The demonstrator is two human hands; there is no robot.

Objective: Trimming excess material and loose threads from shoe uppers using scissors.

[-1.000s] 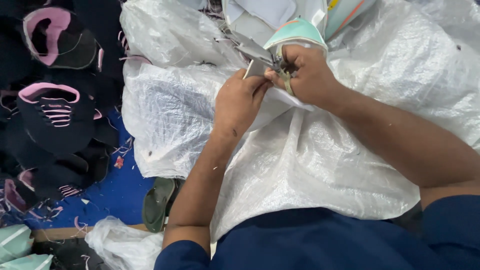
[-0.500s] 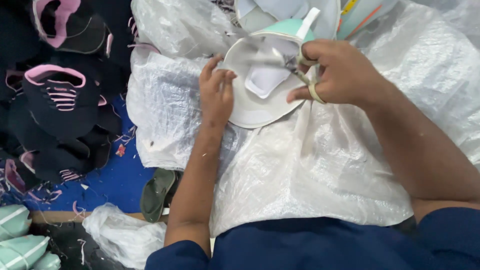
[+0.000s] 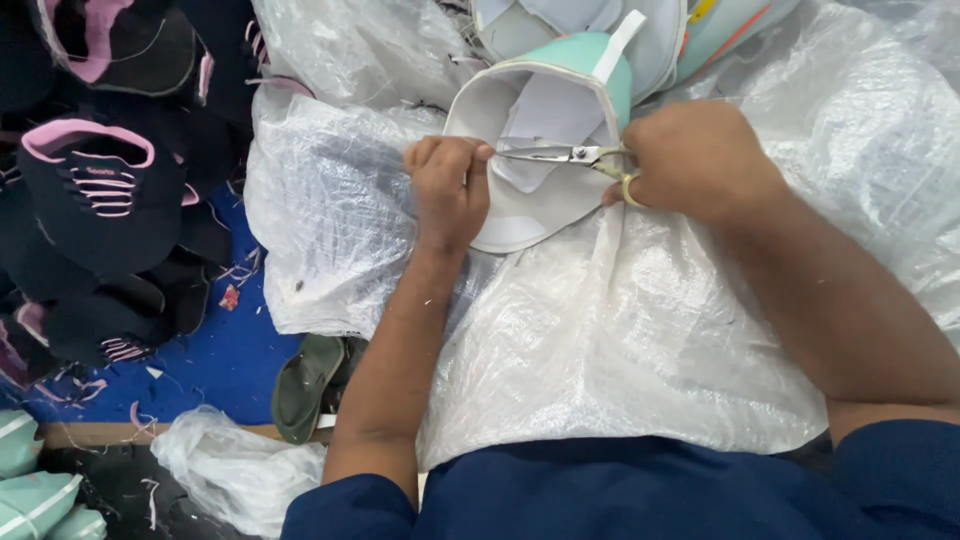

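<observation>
A white and mint-green shoe upper lies open on a white woven plastic sack over my lap. My left hand pinches the upper's left rim with curled fingers. In my right hand is a pair of metal scissors, blades pointing left across the upper towards my left fingers. The blades look nearly closed, and their tips lie right beside my left fingertips.
More mint and white uppers are stacked beyond the hands. A heap of black and pink shoe uppers fills the left side on a blue floor. A green sandal and a crumpled plastic bag lie lower left.
The upper has been turned open-side up and drawn nearer. My left hand shifted to its left rim, and the scissors swung to point left across it.
</observation>
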